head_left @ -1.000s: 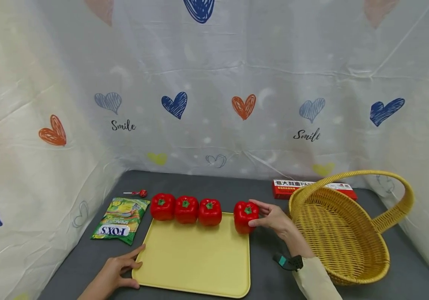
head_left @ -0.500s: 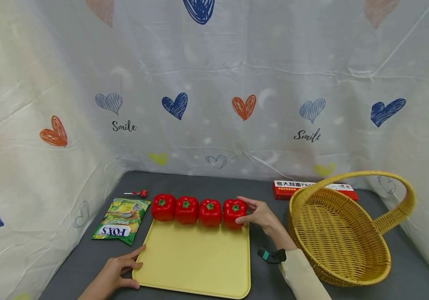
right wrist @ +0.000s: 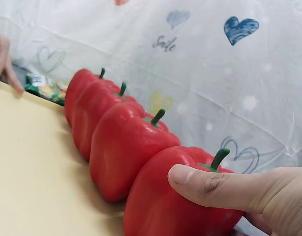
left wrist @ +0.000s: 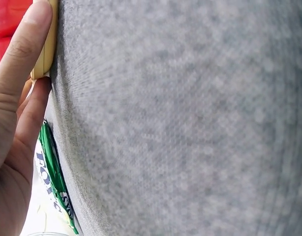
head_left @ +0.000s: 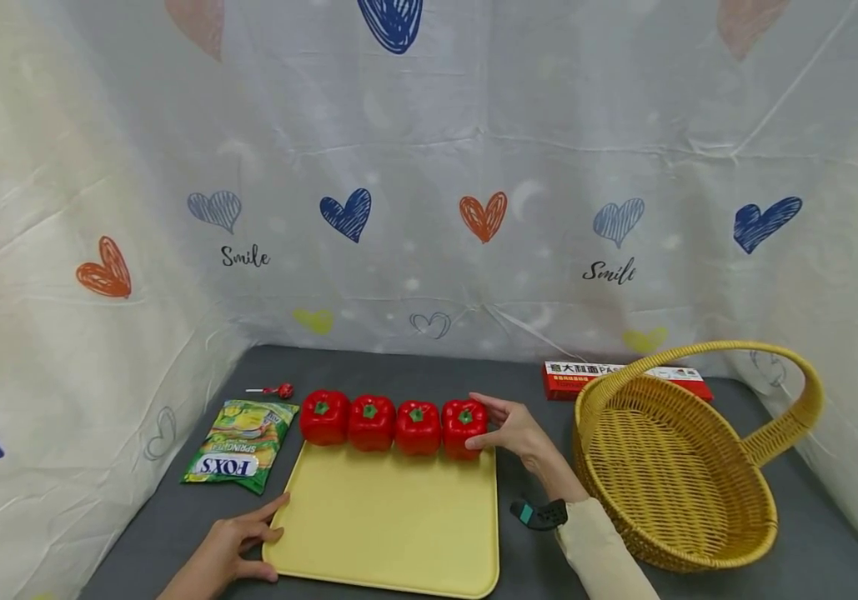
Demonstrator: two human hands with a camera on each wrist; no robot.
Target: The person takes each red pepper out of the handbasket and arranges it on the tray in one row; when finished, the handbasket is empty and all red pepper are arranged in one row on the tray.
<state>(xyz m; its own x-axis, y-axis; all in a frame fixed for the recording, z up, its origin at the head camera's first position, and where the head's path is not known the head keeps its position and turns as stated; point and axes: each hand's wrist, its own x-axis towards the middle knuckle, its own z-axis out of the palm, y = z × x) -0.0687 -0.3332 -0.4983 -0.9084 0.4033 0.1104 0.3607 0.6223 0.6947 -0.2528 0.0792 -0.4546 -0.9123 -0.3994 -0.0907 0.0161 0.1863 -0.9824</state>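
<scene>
In the head view, a row of several red bell peppers (head_left: 371, 423) with green stems stands along the far edge of the yellow tray (head_left: 391, 525). My right hand (head_left: 517, 433) grips the rightmost bell pepper (head_left: 455, 429), thumb on its near side and fingers behind. In the right wrist view, the thumb (right wrist: 210, 187) lies across that pepper just below its stem, and the pepper stands close against its neighbour (right wrist: 124, 147). At the tray's near left corner, my left hand (head_left: 229, 546) holds the rim between thumb and fingers; the left wrist view shows the thumb (left wrist: 23, 54) on the rim.
A yellow wicker basket (head_left: 669, 475) with a tall handle stands right of the tray. Behind it lies a red and white pasta box (head_left: 567, 381). On the left are a green and yellow FOX'S bag (head_left: 244, 442) and a red lollipop (head_left: 283, 390). A heart-printed curtain surrounds the dark table.
My right hand has moved left with the rightmost bell pepper, bringing it up to the others in the row. My left hand has stayed at the tray corner.
</scene>
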